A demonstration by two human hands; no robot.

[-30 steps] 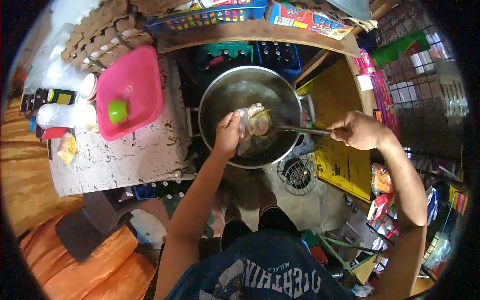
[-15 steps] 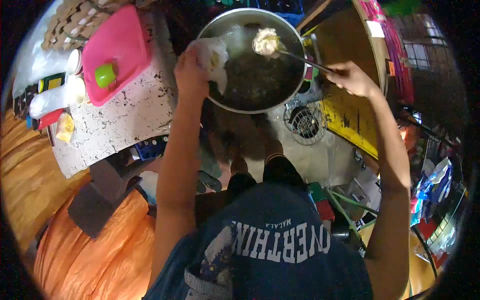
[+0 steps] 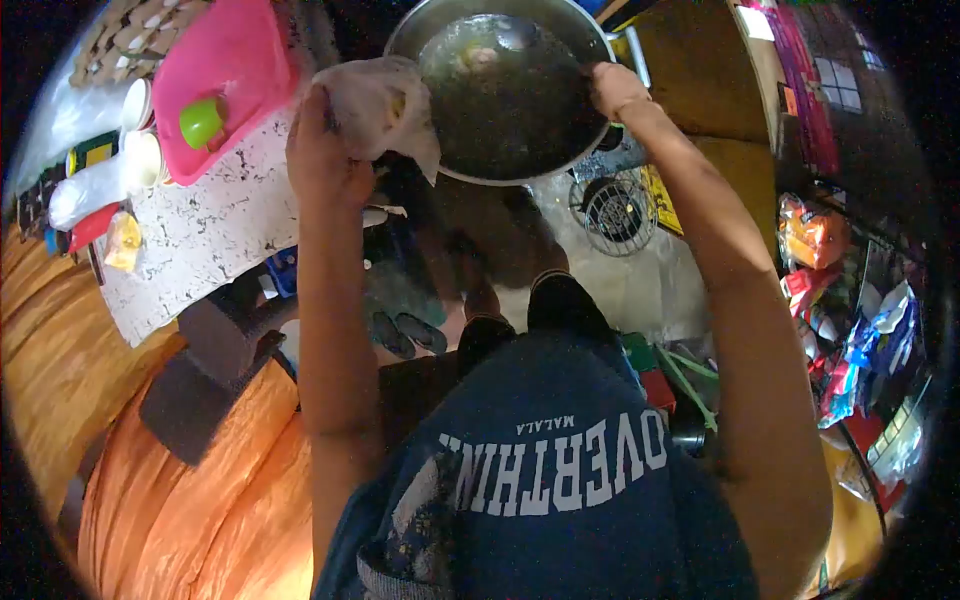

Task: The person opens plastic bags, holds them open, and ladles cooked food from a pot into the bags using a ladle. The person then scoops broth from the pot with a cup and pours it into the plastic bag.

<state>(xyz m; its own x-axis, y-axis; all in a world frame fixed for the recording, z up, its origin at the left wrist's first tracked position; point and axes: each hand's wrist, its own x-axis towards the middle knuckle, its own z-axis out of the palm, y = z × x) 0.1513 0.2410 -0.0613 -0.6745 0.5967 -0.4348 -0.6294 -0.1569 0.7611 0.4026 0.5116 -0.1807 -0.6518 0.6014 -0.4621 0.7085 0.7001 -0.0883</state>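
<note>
My left hand (image 3: pixel 330 155) is closed on a clear plastic bag (image 3: pixel 375 105), which hangs beside the left rim of a large metal pot (image 3: pixel 510 180). Something yellowish shows inside the bag. Over the pot's right rim, my right hand (image 3: pixel 617 90) is closed round the handle of the ladle, most of which is hidden by the hand and the dark liquid. A pale lump (image 3: pixel 483 57) lies in the liquid near the far side of the pot.
To the left, a pink basin (image 3: pixel 225 75) holding a green cup (image 3: pixel 201 122) sits on a worn white table (image 3: pixel 205 240). A round wire grate (image 3: pixel 617 215) is on the floor right of the pot. Packaged goods (image 3: pixel 812 235) hang at the right.
The ladle has gone from holding the pale lump above the liquid to down in the pot. My left hand with the bag has moved left, away from the pot's middle. The view has tilted down.
</note>
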